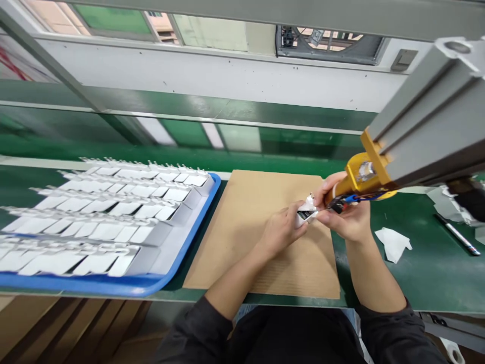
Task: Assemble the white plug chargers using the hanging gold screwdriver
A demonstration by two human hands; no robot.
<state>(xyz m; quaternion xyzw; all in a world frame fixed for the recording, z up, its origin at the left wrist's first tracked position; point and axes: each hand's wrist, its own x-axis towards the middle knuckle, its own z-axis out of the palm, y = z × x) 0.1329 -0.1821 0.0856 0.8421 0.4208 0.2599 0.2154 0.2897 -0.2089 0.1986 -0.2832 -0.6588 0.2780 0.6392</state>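
A white plug charger (306, 214) with a dark printed face and metal prongs is held above the cardboard sheet. My left hand (282, 227) is closed around its left side. At its right end, my right hand (346, 220) has thumb and fingers closed on the charger's edge. The gold fitting (359, 174) of an overhead arm, with blue wires and a small black and red part, stands in front of my right hand and hides some of its fingers. Under both hands lies the brown cardboard sheet (242, 253).
On the left, a blue-rimmed tray (162, 280) carries rows of white plug chargers (125, 207). A grey metal profile (428, 116) slants in from the upper right. A white paper scrap (394, 244) and a pen (456, 234) lie on the green table (420, 283).
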